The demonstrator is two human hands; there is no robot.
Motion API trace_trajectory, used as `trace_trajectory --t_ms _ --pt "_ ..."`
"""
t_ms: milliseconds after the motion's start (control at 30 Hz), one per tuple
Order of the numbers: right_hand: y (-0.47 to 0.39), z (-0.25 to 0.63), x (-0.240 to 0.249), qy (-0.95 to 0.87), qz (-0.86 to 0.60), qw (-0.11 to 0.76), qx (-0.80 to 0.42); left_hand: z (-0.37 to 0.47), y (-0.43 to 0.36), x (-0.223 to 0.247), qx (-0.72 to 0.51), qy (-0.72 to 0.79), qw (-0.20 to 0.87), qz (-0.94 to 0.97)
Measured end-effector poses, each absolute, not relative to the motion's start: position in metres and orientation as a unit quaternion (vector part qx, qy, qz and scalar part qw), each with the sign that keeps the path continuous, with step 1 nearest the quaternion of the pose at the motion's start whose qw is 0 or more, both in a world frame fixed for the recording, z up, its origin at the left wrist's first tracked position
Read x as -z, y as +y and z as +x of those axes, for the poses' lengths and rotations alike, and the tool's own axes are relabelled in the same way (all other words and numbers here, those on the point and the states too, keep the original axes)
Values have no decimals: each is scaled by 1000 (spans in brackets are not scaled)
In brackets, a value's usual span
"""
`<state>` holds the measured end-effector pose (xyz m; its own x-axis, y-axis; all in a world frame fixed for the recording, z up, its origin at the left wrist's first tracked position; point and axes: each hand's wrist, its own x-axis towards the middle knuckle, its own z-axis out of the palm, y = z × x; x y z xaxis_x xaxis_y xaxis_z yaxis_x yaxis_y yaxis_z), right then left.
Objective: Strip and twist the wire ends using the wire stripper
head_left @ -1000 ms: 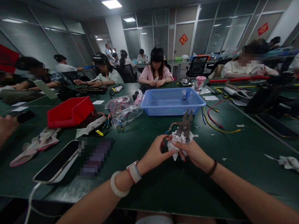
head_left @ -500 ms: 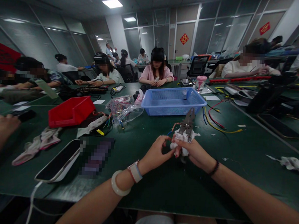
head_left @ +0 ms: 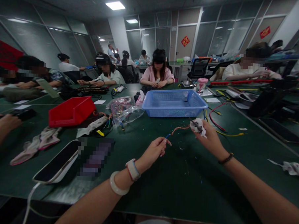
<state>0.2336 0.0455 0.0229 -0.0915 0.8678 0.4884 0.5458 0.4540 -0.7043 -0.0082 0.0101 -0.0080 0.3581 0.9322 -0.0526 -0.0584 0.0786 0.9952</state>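
Observation:
My left hand (head_left: 154,150) is closed in a pinch on a wire with a blue end; its coppery twisted length (head_left: 179,128) stretches up and right toward my other hand. My right hand (head_left: 210,136) grips wire strippers wrapped in white tissue (head_left: 197,126). The tool now points away, so its jaws are mostly hidden and I cannot tell whether they touch the wire. Both hands are above the green table (head_left: 176,189), in front of a blue mesh basket (head_left: 174,112).
A red bin (head_left: 71,112), a clear bag of wires (head_left: 124,111) and a white power strip (head_left: 94,126) lie to the left. Nearer are gloves (head_left: 36,146) and a phone (head_left: 58,161). Crumpled tissue (head_left: 294,169) lies right. A neighbour's hand (head_left: 7,122) is at far left.
My hands have moved apart: the right went right and slightly up with the strippers, which turned from upright to pointing away. The left drew slightly left, and the wire now spans the gap.

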Motion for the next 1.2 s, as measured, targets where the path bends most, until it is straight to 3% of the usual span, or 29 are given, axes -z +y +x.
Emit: trace_trajectory --t_ms 133,267,467,733,1067,1200 --pt "53 236 -29 -789 -502 353 -14 -11 9 4 -378 388 595 594" --pt "54 229 -23 -795 -541 273 14 -13 8 1 -363 386 571 628" --pt "43 228 -9 -787 -574 224 37 -13 11 3 -367 400 567 619" --pt "40 240 -6 -772 -542 331 -8 -16 19 13 -459 444 572 514" --pt "59 252 6 -683 -523 510 -23 -22 22 -6 -548 251 753 265" --pt "60 257 8 -701 -539 468 -19 -24 19 -12 -544 188 791 206"
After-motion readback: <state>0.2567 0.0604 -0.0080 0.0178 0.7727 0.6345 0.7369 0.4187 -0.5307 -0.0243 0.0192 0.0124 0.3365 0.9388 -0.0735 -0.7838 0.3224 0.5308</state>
